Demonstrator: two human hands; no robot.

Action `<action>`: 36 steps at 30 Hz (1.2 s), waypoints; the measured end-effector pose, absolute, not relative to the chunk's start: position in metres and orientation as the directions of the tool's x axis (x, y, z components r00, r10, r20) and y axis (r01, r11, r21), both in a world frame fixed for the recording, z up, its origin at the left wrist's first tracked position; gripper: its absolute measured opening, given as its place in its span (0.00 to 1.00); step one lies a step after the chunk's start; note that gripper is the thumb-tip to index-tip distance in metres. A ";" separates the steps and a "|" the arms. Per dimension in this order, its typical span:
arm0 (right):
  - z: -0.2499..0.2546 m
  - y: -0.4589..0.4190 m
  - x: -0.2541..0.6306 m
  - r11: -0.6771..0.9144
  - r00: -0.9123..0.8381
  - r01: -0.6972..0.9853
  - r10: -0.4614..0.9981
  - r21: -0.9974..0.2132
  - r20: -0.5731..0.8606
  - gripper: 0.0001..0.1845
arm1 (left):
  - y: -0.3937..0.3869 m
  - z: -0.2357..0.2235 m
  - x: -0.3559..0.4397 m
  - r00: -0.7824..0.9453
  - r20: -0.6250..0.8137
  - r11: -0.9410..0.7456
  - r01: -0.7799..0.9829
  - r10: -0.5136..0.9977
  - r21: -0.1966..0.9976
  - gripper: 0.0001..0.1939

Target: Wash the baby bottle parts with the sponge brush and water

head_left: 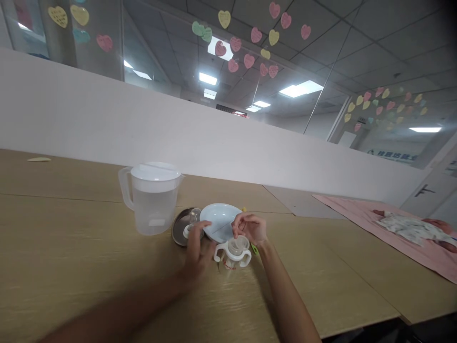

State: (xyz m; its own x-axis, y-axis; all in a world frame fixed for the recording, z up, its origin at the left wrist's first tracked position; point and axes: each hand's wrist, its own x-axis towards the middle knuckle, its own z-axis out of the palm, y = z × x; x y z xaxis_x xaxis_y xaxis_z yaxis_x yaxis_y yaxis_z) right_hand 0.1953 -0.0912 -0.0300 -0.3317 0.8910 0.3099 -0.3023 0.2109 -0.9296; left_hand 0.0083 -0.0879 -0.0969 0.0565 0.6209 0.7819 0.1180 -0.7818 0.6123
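Note:
A small clear baby bottle [233, 252] with two white handles stands open on the wooden table. My right hand [250, 227] hovers just above its mouth, fingers curled in a pinch; what they hold is too small to make out. My left hand [197, 250] rests on the table at the bottle's left side, fingers stretched toward a nipple cap [193, 224] lying on a dark round lid [180, 227]. A white divided plate [219, 224] sits right behind the bottle.
A clear plastic jug [153, 197] with a white lid stands left of the plate. A pink mat [389, 224] with a baby doll [414, 228] lies at the right. A white partition wall [107, 124] runs along the table's far edge.

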 end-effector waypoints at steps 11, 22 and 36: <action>-0.042 -0.078 0.192 0.209 -0.281 -0.326 0.909 -0.922 0.306 0.24 | -0.016 -0.102 -0.001 -0.106 0.343 -0.344 0.012 0.933 0.939 0.31; -0.045 -0.072 0.195 0.210 -0.211 -0.358 0.931 -0.910 0.298 0.22 | -0.037 -0.063 -0.004 -0.227 0.474 -0.502 -0.086 0.851 0.860 0.26; -0.034 -0.089 0.189 0.301 -0.399 -0.239 0.836 -0.923 0.376 0.30 | -0.097 -0.019 0.017 0.234 0.538 -0.446 -0.351 0.810 0.823 0.24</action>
